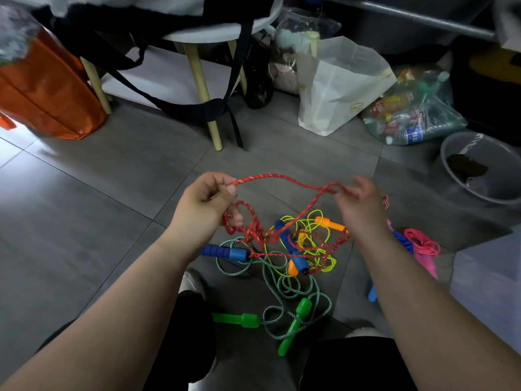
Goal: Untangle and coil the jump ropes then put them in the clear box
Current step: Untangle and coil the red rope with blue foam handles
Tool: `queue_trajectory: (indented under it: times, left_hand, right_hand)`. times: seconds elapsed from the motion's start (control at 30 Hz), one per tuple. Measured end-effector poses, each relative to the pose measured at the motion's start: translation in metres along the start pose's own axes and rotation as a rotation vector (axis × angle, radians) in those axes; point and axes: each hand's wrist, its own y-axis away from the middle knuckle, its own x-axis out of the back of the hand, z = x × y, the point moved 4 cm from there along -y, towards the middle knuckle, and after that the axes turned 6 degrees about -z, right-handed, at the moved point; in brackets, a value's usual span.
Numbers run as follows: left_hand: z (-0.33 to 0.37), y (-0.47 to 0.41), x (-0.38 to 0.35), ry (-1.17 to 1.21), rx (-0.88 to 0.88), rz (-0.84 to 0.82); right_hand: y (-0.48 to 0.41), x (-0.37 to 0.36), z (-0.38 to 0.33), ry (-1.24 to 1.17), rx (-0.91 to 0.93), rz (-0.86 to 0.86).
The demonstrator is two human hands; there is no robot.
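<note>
The red jump rope (267, 175) is a thin braided cord, light and limp, so it should sag and snag rather than spring back. The left grip (205, 201) pinches it between thumb and forefinger, with a few loops hanging round the lower fingers. The right grip (361, 204), somewhat blurred, has its fingers curled on the same cord further along, so a slack span hangs between the two above the floor (84, 221). From there the red cord drops into a tangle lying on the tiles between the person's knees: its own blue foam handles (225, 252), a yellow-green rope (313, 249) with orange handles (329, 223), and a green rope (284, 286) with green plastic handles (298, 314). The handles are the stiff, heavier parts and likely to catch in loops, so the safest hold seems to be on the cord close to a handle, feeding that end through. A pink rope (423, 244) lies bundled apart to the right. Open tiles lie to the left; ahead stand a stool leg (215, 136) and a white paper bag (338, 88), with a grey basin (479, 167) to the right, all well apart from the tangle. A pale surface at the right edge may be the clear box, but I cannot tell
</note>
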Motion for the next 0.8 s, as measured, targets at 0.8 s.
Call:
queue_trajectory:
  times: [0.8]
  left_hand:
    - [-0.016,-0.005,0.024,-0.705,0.057,-0.044]
  right_hand:
    - [0.001,-0.002,-0.018,-0.598,-0.081,-0.182]
